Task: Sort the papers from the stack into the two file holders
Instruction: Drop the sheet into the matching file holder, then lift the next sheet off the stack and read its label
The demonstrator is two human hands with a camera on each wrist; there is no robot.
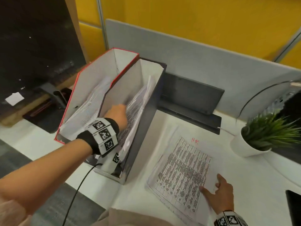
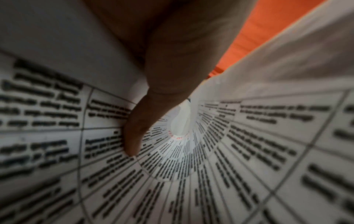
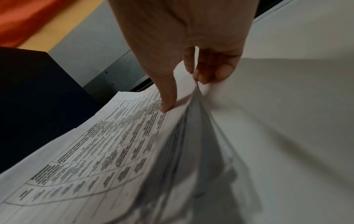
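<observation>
Two file holders stand side by side at the desk's left: a red-edged holder and a dark holder, both with papers inside. My left hand reaches into the dark holder. In the left wrist view its thumb lies on a printed sheet at the sheet's edge, and the fingers are hidden behind it. The paper stack lies flat on the desk, marked "HR" in red. My right hand is at its right edge: the index finger presses on the top sheet while the other fingers pinch the lifted edge.
A potted plant in a white pot stands at the right. A dark flat tray sits behind the stack, against the grey partition. A dark object lies at the right edge. A black cable hangs from my left wrist.
</observation>
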